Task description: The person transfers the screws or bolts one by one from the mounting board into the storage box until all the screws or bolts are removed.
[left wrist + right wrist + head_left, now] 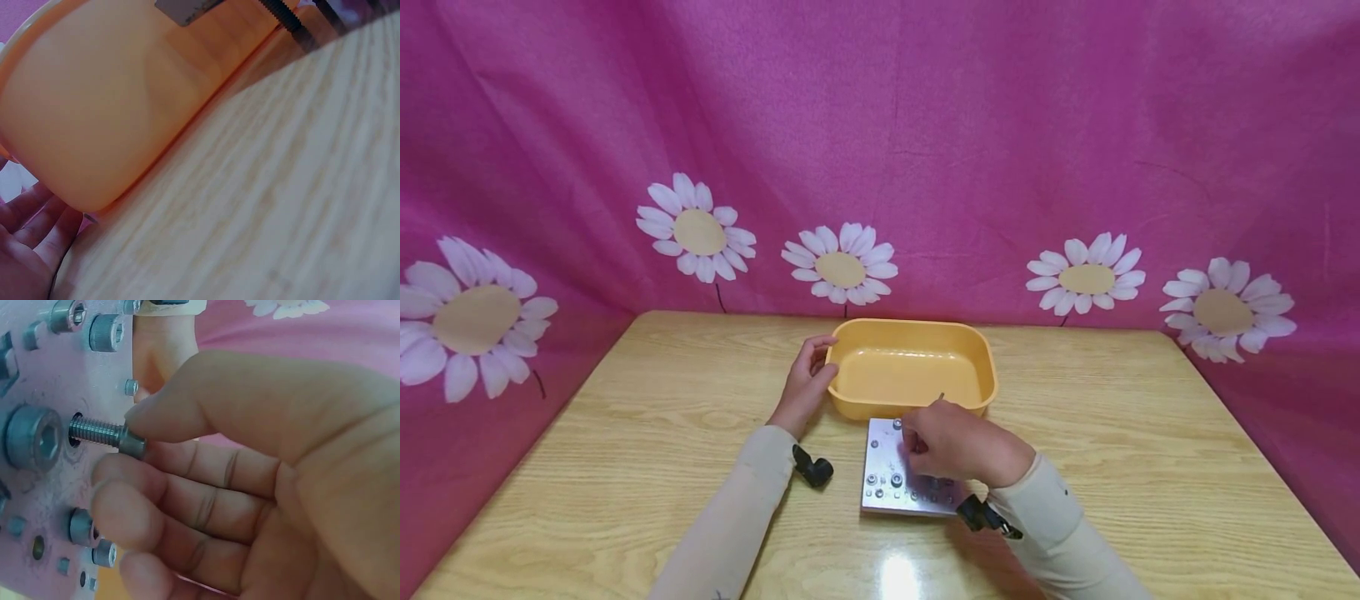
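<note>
My right hand (951, 437) pinches a socket-head screw (100, 430) between thumb and index finger. The threaded end of that screw is at a hole (75, 419) in a silvery metal plate (887, 458). Several other socket-head screws of different sizes stand in the plate, among them a large one (34, 439) beside the pinched screw. My left hand (805, 387) holds the left end of an orange-yellow plastic tub (988, 375), thumb at the rim. In the left wrist view its fingers (34, 225) lie against the tub's outer corner.
The tub stands directly behind the plate on a wood-grain table (1112, 450). A pink curtain (955, 167) with printed daisies hangs behind and at both sides of the table. Black camera mounts (812, 468) sit on both wrists.
</note>
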`<state>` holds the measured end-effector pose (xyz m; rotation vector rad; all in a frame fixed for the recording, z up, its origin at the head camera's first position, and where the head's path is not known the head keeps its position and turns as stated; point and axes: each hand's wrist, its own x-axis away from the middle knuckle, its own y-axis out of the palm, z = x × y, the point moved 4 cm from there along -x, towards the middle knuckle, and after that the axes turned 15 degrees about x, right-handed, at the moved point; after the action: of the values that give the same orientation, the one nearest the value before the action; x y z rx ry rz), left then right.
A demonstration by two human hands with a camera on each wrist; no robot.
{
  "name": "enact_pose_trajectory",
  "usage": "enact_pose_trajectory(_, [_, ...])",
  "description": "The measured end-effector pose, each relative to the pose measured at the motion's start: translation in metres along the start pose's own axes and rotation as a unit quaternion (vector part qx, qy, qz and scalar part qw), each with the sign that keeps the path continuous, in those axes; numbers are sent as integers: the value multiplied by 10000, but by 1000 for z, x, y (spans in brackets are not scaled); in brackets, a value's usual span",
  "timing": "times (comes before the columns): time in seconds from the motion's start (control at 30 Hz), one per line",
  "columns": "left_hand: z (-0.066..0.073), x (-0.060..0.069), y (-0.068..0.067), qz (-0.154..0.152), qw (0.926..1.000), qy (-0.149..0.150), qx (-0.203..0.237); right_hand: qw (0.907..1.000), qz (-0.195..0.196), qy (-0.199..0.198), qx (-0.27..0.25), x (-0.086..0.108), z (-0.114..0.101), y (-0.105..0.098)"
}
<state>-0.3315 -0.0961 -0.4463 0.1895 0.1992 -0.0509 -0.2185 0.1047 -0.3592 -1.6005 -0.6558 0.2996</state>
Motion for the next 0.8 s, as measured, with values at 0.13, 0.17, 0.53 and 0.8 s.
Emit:
enact_pose_trajectory(0.13, [1,-1,0,-38,10000,-12,62,10000,0,-12,-44,0,0,-1])
enact_pose_trajectory(0.17, [1,-1,0,-49,9999,-32,92,10000,2,-22,-65,0,0,-1])
enact_pose_trajectory(0.53, [7,1,0,-138,9997,-181,65,9993,265,-276,-20,0,-1,-5])
enact_pose_trajectory(0.8, [1,0,0,-26,10000,55,39,9967,623,-518,9,0,0,-9])
